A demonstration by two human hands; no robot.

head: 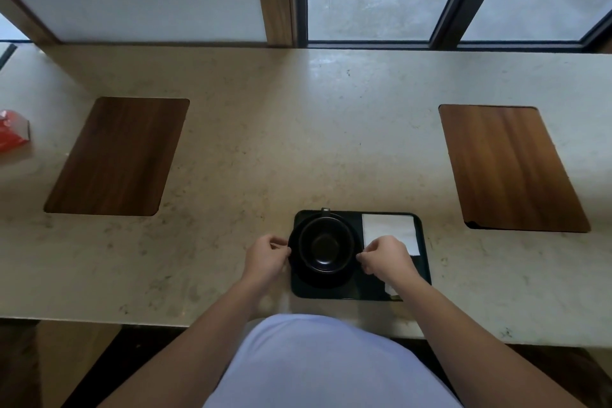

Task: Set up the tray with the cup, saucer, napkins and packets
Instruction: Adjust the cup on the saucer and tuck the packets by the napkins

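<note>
Head view — both hands [266, 255] [385, 258] pinch the saucer [296, 270] rim; right wrist hides a packet [391, 290], boards [117, 156] flanking

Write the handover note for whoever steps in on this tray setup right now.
Left hand: pinches the saucer's left rim.
Right hand: pinches its right rim.
Cup sits on the saucer, handle pointing away from the person, on the left half of the black tray.
White napkin lies flat on the tray's right half; a small white piece shows beside the right wrist, too hidden to tell what it is.
Done: cup, saucer and napkin on the tray.
Left: settle the saucer, let go, confirm the packets.
</note>
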